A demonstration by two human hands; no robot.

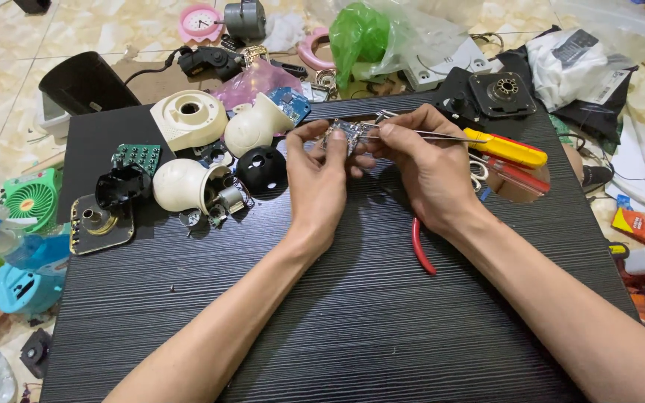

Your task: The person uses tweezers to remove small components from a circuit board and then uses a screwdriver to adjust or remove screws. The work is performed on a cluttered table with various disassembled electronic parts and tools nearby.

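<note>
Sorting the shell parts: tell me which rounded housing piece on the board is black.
The small black dome, pierced with holes, just left of the left hand. The other rounded shells beside it are cream.

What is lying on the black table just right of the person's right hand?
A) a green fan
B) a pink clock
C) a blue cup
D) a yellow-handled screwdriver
D: the yellow-handled screwdriver lies on the black table just beside the right hand, which pinches a small circuit board together with the left hand.
</note>
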